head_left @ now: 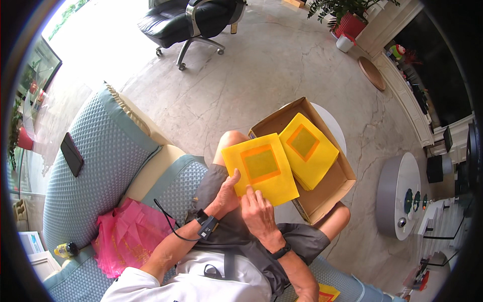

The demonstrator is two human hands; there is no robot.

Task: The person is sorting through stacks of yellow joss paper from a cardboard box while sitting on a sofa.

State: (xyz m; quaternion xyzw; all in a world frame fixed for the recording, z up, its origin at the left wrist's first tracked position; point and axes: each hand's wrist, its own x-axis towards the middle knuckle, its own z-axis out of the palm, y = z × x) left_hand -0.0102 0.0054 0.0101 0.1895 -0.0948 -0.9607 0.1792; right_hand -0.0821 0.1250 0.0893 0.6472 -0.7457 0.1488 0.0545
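Observation:
A square of yellow joss paper (236,152), printed with an orange frame around a dull gold square, is held over my lap. My left hand (227,195) is closed on its left lower edge, thumb on top and the other fingers hidden beneath. At the lower edge, my right hand (257,214) has its fingers bent and pressed together against the paper; its thumb is hidden. Just beyond, a stack of the same yellow joss paper (322,163) lies in a shallow cardboard box (332,194), partly overlapped by the held piece.
The box rests by my right knee on a round white surface (333,123). Left of me on the sofa are a pink plastic bag (128,231) and a dark phone (72,154). More yellow paper (329,292) lies by my right elbow. An office chair (193,25) stands ahead.

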